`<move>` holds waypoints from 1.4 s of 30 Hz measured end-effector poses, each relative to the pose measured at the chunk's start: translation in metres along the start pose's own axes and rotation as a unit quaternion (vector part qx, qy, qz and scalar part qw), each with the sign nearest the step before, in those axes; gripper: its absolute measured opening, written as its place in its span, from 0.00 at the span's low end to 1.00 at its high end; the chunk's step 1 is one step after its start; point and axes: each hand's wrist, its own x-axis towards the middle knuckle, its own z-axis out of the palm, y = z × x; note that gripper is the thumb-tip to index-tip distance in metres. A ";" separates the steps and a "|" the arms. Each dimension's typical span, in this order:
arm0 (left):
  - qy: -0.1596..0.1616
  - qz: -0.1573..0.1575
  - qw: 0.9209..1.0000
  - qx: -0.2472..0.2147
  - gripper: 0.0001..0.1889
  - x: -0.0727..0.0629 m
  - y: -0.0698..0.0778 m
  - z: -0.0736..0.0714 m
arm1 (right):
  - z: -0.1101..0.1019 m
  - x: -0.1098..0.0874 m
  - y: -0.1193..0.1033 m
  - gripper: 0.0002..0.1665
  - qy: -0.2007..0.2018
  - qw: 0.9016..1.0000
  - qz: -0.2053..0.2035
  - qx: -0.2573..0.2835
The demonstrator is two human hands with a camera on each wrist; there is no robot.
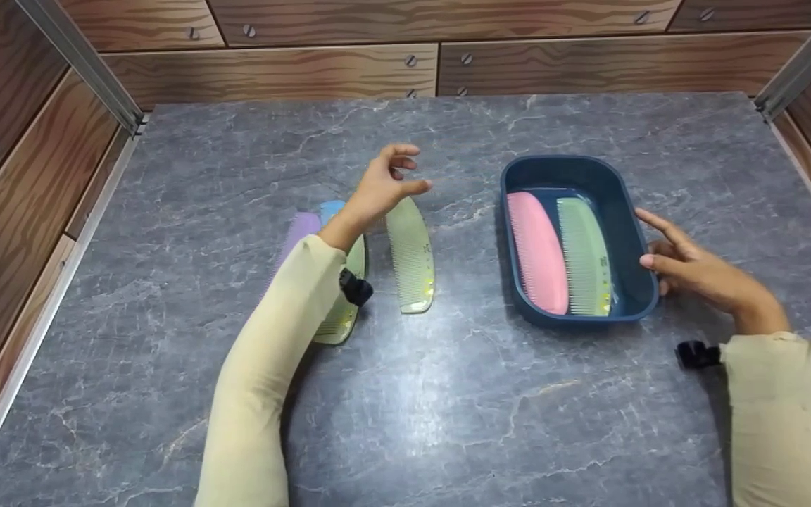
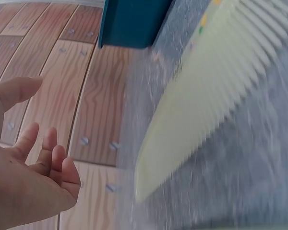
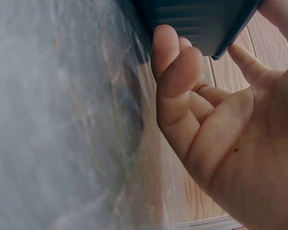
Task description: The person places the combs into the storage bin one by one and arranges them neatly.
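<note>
In the head view my left hand (image 1: 381, 179) hovers by the upper end of a pale yellow-green comb (image 1: 411, 257), thumb and fingers apart with nothing between them. The left wrist view has that comb (image 2: 197, 96) lying beside the hand (image 2: 33, 167). My right hand (image 1: 701, 271) touches the right side of a dark blue box (image 1: 574, 320) with index finger and thumb at its rim. Its other fingers (image 3: 175, 91) bend beside the outer wall. Inside the box lie a pink comb (image 1: 539, 253) and a light green comb (image 1: 583, 253), side by side.
Under the left forearm lie a purple comb (image 1: 300, 236), a blue comb (image 1: 330, 209) and another yellow-green comb (image 1: 338, 327), partly covered by the sleeve. The grey marbled table (image 1: 448, 394) is bordered by wood-patterned walls (image 1: 272, 70). A small black device sits at each wrist.
</note>
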 end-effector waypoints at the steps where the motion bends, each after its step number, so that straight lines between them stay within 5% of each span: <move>1: 0.001 -0.001 1.000 0.002 0.30 -0.001 -0.001 -0.004 | 0.000 0.000 0.000 0.41 0.000 1.000 0.000 0.002; 15: 0.032 -0.026 0.999 0.028 0.29 -0.017 -0.013 -0.051 | -0.001 0.000 0.000 0.41 -0.004 1.000 0.003 0.009; 42: 0.065 -0.070 0.993 0.068 0.33 -0.050 -0.047 -0.115 | -0.001 0.001 0.002 0.41 -0.009 0.999 -0.013 0.032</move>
